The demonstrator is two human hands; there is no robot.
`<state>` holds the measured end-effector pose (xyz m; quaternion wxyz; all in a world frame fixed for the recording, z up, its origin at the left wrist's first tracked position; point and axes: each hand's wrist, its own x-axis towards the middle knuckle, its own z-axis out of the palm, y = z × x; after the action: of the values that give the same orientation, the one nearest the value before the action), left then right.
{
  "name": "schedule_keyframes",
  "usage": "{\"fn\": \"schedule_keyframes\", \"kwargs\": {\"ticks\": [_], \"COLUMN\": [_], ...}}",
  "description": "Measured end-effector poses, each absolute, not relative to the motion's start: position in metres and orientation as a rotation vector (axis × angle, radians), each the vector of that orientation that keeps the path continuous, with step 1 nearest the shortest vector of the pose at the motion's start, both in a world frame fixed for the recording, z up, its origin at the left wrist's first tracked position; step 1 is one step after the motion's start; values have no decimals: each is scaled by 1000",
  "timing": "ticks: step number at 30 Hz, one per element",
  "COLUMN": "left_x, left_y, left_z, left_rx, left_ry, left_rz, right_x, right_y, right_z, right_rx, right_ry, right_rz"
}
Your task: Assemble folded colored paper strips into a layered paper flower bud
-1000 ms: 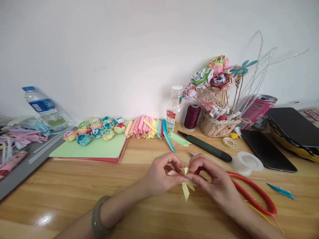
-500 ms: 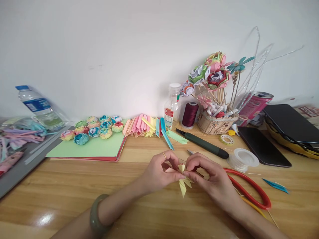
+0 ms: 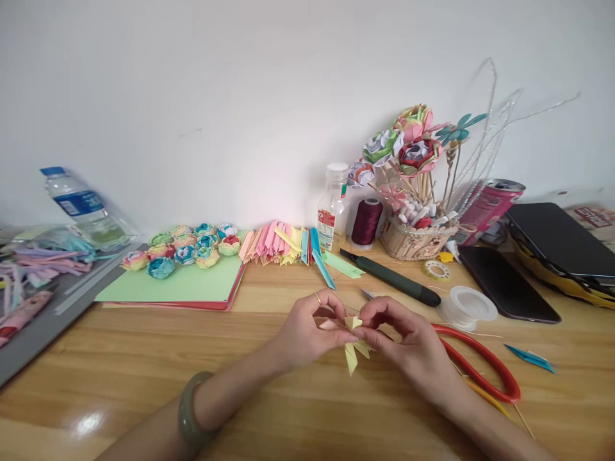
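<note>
Near the middle of the wooden table, both hands pinch a small folded piece of pale yellow paper (image 3: 352,360) with pointed ends hanging down. My left hand (image 3: 314,326), with a ring on one finger and a bangle (image 3: 193,410) on the forearm, grips it from the left. From the right, my right hand (image 3: 406,339) closes thumb and fingertips on the same paper. A bit of pale pink shows by the left fingers. Thin wire or thread seems to run between the hands; its ends are hidden. Red scissor handles (image 3: 500,378) lie partly under the right wrist.
Folded strips (image 3: 273,242) stand in a row beyond the hands. Paper flowers (image 3: 161,267) rest on green paper (image 3: 177,288) at left. A dark green cutter (image 3: 398,280), white spool (image 3: 468,307), phone (image 3: 509,282) and flower basket (image 3: 418,238) are at right.
The yellow paper has turned slightly between the fingertips, and its upper fold now points more to the right. The hands keep nearly the same place; the view has shifted a little.
</note>
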<state>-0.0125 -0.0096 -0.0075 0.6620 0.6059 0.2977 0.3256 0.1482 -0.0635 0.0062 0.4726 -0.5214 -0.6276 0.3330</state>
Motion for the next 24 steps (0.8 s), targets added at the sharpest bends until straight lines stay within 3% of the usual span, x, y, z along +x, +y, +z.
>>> {"fn": "schedule_keyframes", "kwargs": {"ticks": [14,24], "left_x": [-13,-13], "left_y": [-8,-1], "left_z": [-1,-1], "left_rx": [1343,1283], "left_ry": [680,734], "left_rz": [725,650], "right_x": [148,153], "right_y": [-63,-55], "right_z": [2,-2], "right_rx": [-1275,-1219], "right_ry": [-1548,-1293], "right_rz": [958,1338]}}
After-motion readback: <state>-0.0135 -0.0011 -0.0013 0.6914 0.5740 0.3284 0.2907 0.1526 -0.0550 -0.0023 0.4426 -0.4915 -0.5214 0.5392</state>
